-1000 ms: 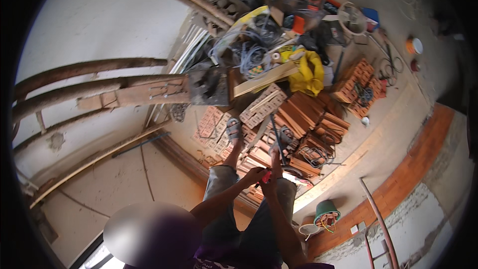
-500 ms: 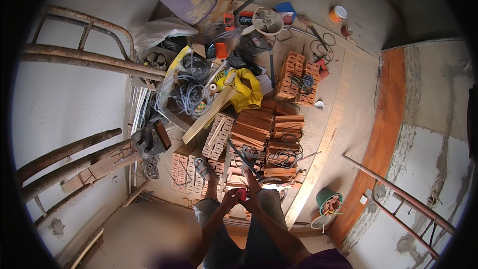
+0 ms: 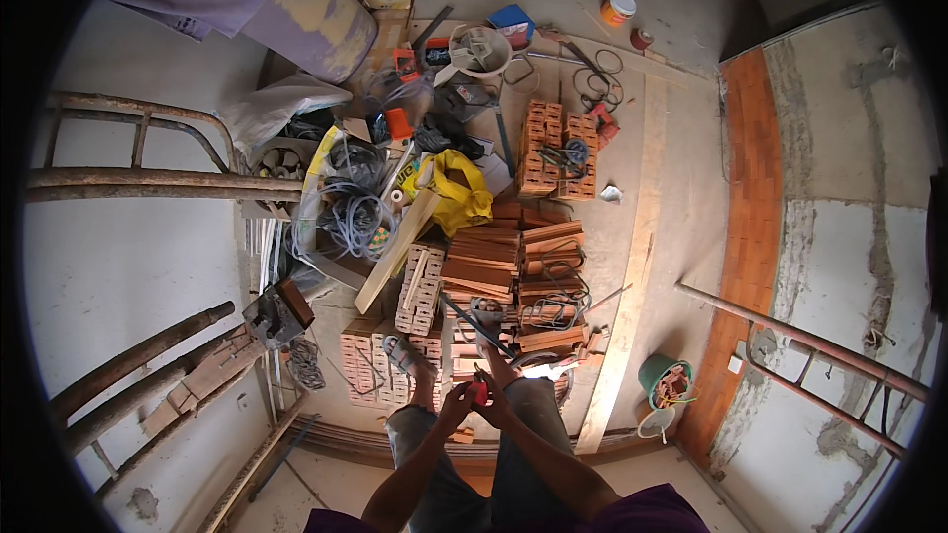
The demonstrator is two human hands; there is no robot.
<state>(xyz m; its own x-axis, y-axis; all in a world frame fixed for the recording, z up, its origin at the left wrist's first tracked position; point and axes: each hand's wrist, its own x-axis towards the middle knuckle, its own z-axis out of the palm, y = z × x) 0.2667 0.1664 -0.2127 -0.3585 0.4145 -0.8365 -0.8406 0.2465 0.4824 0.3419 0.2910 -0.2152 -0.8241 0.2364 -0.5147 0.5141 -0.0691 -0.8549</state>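
Note:
Above my knees, both hands come together around a small red object (image 3: pixel 480 394) with a dark, thin end pointing away from me. Its kind is too small to tell. The fingers of my left hand (image 3: pixel 454 408) close on it from one side, those of my right hand (image 3: pixel 498 405) from the other, and they cover part of it. Just beyond the hands, my sandalled feet stand on hollow clay bricks (image 3: pixel 377 367). Stacks of flat orange bricks (image 3: pixel 482 262) lie ahead, with a black cable (image 3: pixel 558 308) over them.
Rusty metal frames stand at the left (image 3: pixel 168 178) and right (image 3: pixel 790 336). A yellow bag (image 3: pixel 459 192), wooden boards (image 3: pixel 398 250) and coiled clear tubing (image 3: pixel 357 222) clutter the floor ahead. A green bucket (image 3: pixel 664 380) of rubble stands at right, near a long plank (image 3: pixel 622 336).
The whole view has shifted and turned slightly. A pale blurred shape at the lower left has gone from view. The red object's dark, thin end now shows above my fingers.

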